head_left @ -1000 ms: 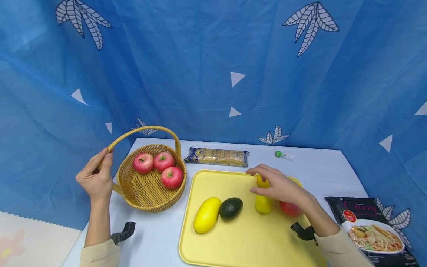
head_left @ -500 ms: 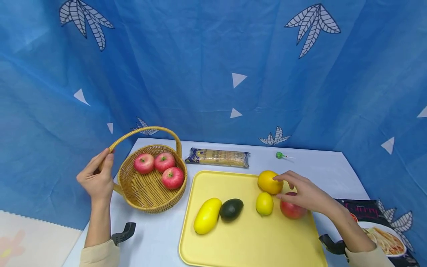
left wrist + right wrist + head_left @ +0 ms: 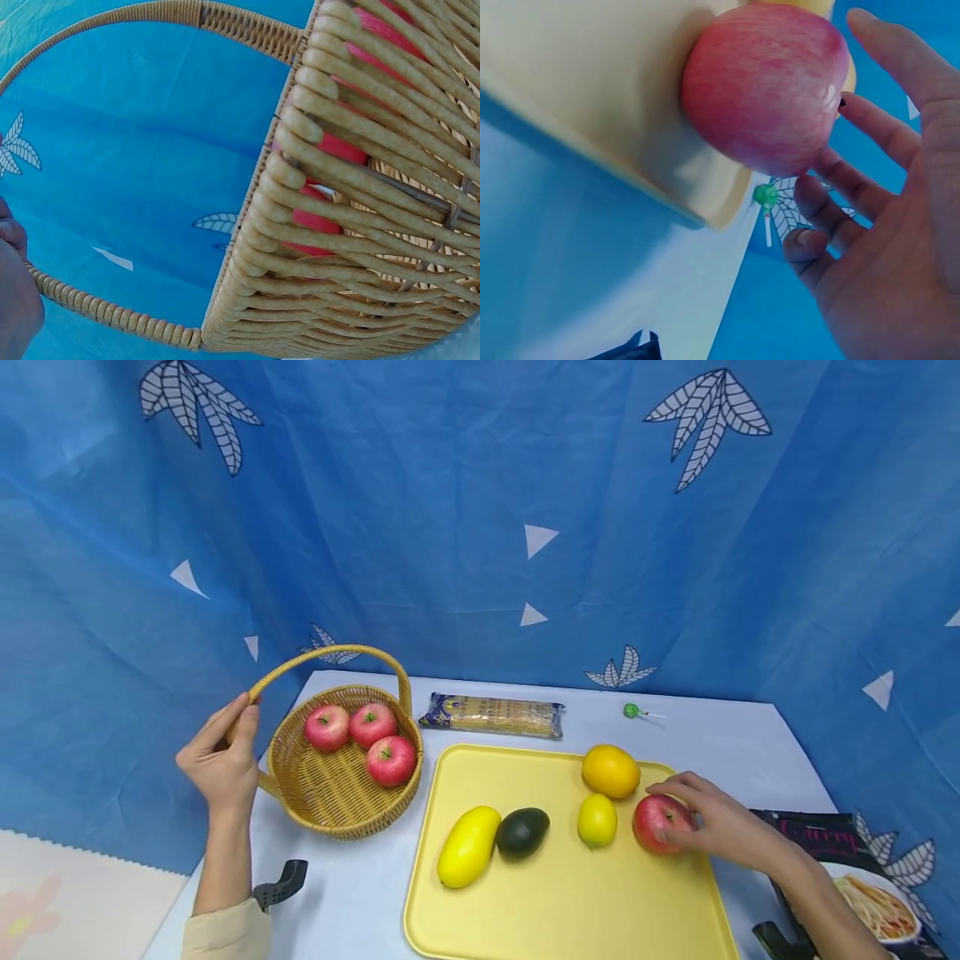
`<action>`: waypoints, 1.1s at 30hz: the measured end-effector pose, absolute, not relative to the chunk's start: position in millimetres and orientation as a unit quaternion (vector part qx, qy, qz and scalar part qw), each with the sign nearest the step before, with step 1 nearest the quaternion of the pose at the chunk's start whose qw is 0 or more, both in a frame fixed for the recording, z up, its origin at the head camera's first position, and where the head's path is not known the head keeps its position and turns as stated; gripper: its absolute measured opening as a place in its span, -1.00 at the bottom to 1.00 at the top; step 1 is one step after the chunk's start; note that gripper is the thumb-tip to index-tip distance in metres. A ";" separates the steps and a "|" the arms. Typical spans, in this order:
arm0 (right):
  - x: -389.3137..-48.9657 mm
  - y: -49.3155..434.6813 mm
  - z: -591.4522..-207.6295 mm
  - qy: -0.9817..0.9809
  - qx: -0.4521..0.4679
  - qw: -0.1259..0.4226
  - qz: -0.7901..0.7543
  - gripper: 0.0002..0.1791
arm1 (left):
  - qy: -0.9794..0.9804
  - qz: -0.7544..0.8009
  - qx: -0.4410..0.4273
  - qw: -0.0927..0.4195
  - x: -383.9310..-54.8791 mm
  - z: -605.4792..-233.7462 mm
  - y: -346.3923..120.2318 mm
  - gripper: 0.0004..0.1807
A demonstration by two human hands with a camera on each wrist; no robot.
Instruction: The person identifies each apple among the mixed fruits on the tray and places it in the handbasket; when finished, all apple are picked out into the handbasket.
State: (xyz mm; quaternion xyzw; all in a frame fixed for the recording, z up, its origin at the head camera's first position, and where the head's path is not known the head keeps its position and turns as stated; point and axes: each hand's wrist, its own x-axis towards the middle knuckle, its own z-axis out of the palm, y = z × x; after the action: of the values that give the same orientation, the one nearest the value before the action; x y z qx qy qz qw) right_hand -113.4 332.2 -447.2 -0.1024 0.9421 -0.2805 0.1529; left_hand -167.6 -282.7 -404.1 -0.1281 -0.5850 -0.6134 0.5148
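Note:
At the left of the head view my left hand (image 3: 221, 756) grips the arched handle (image 3: 330, 653) of a wicker basket (image 3: 352, 822). Three red apples (image 3: 391, 761) lie inside; bits of red show through the weave in the left wrist view. At the right side of the yellow tray (image 3: 570, 910), my right hand (image 3: 720, 822) reaches over another red apple (image 3: 660, 822), fingers and thumb spread around it. The right wrist view shows the thumb (image 3: 900, 56) apart from the fruit, and the fingertips right at its skin.
On the tray lie a yellow mango (image 3: 468, 847), a dark green avocado (image 3: 522, 833), a lemon (image 3: 597, 820) and an orange-yellow fruit (image 3: 611, 771). Behind it are a noodle packet (image 3: 491, 716) and a green lollipop (image 3: 632, 711). A black curry noodle bag (image 3: 810, 831) lies right.
My right hand has moved right and toward me, from above the yellow fruits to the apple on the tray. My left hand keeps hold of the basket handle.

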 end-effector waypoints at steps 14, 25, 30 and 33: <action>-109.5 334.8 -466.0 0.940 -0.084 0.183 -0.277 -0.07 | -0.590 -0.606 -0.125 0.518 -167.7 -403.0 -281.8 -0.80; -109.8 334.3 -470.8 0.942 -0.069 0.196 -0.262 0.09 | -0.606 -0.597 -0.115 0.513 -166.8 -402.7 -281.7 -0.80; -109.0 333.1 -470.2 0.943 -0.069 0.197 -0.259 0.08 | -0.607 -0.595 -0.116 0.514 -166.4 -402.6 -282.0 -0.80; -108.7 332.2 -470.4 0.945 -0.066 0.198 -0.254 0.08 | -0.605 -0.597 -0.118 0.513 -166.3 -402.0 -282.0 -0.80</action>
State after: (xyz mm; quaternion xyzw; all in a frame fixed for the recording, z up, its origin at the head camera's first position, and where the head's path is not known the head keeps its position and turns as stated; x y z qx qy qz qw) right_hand -108.7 332.2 -470.4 -0.0656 0.9446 -0.2535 0.1979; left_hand -166.3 -282.0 -402.0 -0.1177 -0.6047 -0.5975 0.5133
